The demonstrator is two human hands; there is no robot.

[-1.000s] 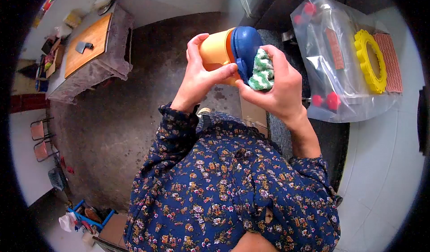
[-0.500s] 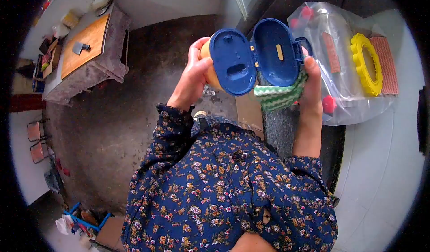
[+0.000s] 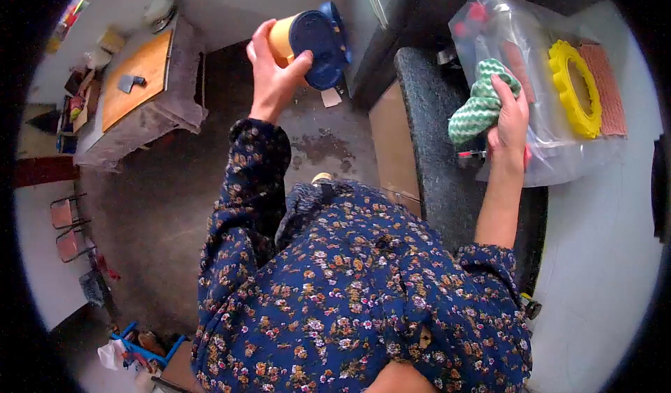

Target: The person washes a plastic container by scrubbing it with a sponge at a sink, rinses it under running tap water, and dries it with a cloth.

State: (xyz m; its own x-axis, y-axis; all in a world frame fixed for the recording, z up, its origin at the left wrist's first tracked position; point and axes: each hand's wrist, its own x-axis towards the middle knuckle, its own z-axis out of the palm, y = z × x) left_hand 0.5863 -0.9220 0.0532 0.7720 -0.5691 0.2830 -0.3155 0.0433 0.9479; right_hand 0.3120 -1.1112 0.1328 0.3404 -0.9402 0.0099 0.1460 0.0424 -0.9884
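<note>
In the head view, my left hand (image 3: 274, 75) grips a yellow container with a blue hinged lid (image 3: 281, 40), held up at the upper middle. Its thumb presses on the blue oval top, and the lid's outer half stands folded up, seen nearly edge-on. My right hand (image 3: 512, 120) is closed around a crumpled green-and-white wavy-striped cloth (image 3: 472, 113), apart from the container. Just behind the cloth lies a clear plastic sheet (image 3: 535, 162) over some object with red knobs.
A yellow scalloped ring (image 3: 561, 89) and a pink textured cloth (image 3: 607, 92) lie at the right. A dark speckled counter (image 3: 447, 197) runs beside my body. At the left, a table carries a wooden board (image 3: 143, 64) with a cleaver (image 3: 126, 83). Folding chairs (image 3: 70, 243) stand lower left.
My left hand has carried the container up and left, away from my right hand, and its open lid has tilted to edge-on. My right hand has moved slightly right with the cloth, off the lid.
</note>
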